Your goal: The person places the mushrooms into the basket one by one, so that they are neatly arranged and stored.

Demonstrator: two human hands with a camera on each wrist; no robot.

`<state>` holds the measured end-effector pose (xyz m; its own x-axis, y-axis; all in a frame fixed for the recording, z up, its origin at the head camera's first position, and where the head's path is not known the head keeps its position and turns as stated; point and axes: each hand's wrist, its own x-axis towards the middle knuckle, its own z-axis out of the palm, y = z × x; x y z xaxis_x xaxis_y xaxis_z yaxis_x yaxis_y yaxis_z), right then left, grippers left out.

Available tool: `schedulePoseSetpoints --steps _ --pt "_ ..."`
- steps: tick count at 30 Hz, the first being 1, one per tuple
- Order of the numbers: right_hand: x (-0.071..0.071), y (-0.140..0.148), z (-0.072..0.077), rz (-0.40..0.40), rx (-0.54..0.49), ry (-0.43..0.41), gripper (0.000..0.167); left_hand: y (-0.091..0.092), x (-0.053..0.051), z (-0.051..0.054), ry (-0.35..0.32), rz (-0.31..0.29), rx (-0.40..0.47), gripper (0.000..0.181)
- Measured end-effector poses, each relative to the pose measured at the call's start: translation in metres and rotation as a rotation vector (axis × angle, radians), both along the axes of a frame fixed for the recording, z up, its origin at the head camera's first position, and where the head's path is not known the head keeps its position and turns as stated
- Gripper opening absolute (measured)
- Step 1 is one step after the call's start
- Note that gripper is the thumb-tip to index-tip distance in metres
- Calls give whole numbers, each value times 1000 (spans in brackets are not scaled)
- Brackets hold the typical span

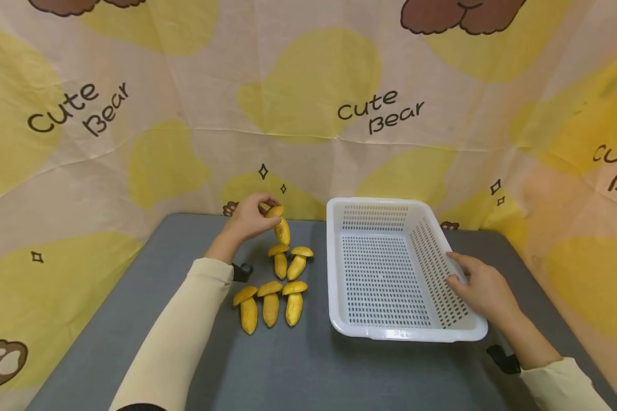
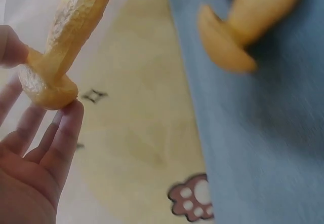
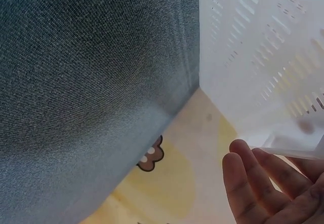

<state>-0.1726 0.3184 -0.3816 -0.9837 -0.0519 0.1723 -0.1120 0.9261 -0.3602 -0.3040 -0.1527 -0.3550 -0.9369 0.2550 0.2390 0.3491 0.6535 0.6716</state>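
Head view: white basket (image 1: 333,268), slotted walls and floor, sits on the grey table (image 1: 288,371). Left of the basket's far half, left hand (image 1: 252,217) pinches a yellow mushroom (image 1: 283,231) by the cap, stem pointing down. Two more mushrooms (image 1: 280,265) lie left of the basket's middle, side by side; a row of three mushrooms (image 1: 270,308) lies left of its near half, caps away from the camera. Right hand (image 1: 485,294) at the basket's right rim, thumb reaching over to the inner side. Behind the basket, patterned cloth (image 1: 308,63) lettered "Cute Bear".

Left wrist view: thumb and fingertips close on the pinched mushroom's cap from opposite sides, palm hollow, fingers only slightly bent. Whitish patches on stem and cap. Another mushroom, blurred, on the table.

Right wrist view: fingers lie along the basket's outer side near its rim, gently bent, the rim held between them and the thumb; thumb not clearly seen here.
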Motion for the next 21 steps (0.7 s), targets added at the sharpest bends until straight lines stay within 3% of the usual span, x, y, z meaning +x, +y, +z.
schedulePoseSetpoints --steps 10,17,21 --pt "0 -1 2 -5 9 -7 54 41 -15 13 100 -90 36 31" --pt "1 -1 0 -14 2 -21 53 68 -18 18 60 -143 86 32" --pt "0 -2 2 -10 0 1 52 86 -22 20 78 -179 104 30"
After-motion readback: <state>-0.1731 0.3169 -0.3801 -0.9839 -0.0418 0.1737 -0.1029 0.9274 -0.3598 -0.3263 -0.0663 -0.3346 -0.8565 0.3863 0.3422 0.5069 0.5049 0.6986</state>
